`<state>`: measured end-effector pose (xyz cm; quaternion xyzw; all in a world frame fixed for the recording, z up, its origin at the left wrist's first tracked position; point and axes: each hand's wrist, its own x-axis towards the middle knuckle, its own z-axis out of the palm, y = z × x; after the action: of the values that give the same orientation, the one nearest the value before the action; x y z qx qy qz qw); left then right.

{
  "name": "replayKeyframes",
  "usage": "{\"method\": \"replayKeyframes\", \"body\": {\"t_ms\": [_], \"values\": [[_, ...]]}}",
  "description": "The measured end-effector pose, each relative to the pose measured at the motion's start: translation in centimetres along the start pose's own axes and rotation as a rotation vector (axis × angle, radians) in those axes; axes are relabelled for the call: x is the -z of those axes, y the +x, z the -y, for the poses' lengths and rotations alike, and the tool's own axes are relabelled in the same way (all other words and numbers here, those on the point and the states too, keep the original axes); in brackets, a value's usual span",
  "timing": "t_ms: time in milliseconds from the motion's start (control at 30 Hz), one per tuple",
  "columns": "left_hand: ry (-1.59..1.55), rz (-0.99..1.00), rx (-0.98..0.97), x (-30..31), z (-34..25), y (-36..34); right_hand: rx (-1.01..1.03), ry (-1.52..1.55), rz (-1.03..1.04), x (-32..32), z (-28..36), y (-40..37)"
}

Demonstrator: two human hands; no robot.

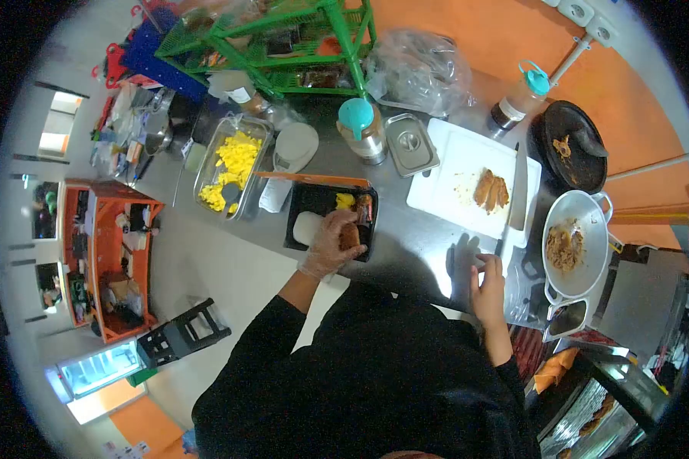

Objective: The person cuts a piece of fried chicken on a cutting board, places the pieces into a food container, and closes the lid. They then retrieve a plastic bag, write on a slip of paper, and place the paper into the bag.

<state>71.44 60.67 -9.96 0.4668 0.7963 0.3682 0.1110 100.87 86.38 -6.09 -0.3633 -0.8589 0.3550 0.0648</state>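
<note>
My left hand [330,246], in a clear plastic glove, is inside a black meal box [327,191] with its lid flap raised. Its fingers curl around a brown piece of cooked food [349,236]. White rice [307,228] fills the box's left side, with yellow scrambled egg [344,201] and a reddish-brown wrapped item [365,208] at the back. To the right, my right hand [488,294] has thumb and fingers apart, its fingertips beside the handle of a knife [519,191]. That blade lies on a white cutting board [453,157], next to sliced brown meat [491,191].
A tray of yellow egg [237,157], a scale [295,147], a teal-lidded bottle [360,126] and a steel lid [412,144] stand behind the box. At right are a white pan [556,284] and a stone mortar [570,168]. A green rack [283,38] stands at the back.
</note>
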Motion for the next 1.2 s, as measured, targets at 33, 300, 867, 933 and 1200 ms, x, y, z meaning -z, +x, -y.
{"method": "replayKeyframes", "body": {"t_ms": [33, 300, 867, 933, 1200], "values": [[0.026, 0.045, 0.005, -0.2, 0.1, -0.1, 0.007, -0.005, -0.013, -0.4, 0.4, -0.2], [-0.106, -0.017, -0.057, -2.0, -0.1, 0.5, -0.008, 0.041, -0.035, -4.2, 3.0, -1.3], [-0.362, -0.105, 0.068, 0.8, 0.4, -0.9, 0.032, 0.104, -0.108, -8.6, 8.4, -3.0], [-0.406, -0.135, 0.108, 0.8, 1.2, -1.0, 0.054, 0.122, -0.094, -9.2, 9.3, -2.5], [-0.033, 0.146, 0.205, 1.1, 1.6, -2.4, 0.130, 0.204, -0.023, -15.7, 12.9, 2.7]]}}
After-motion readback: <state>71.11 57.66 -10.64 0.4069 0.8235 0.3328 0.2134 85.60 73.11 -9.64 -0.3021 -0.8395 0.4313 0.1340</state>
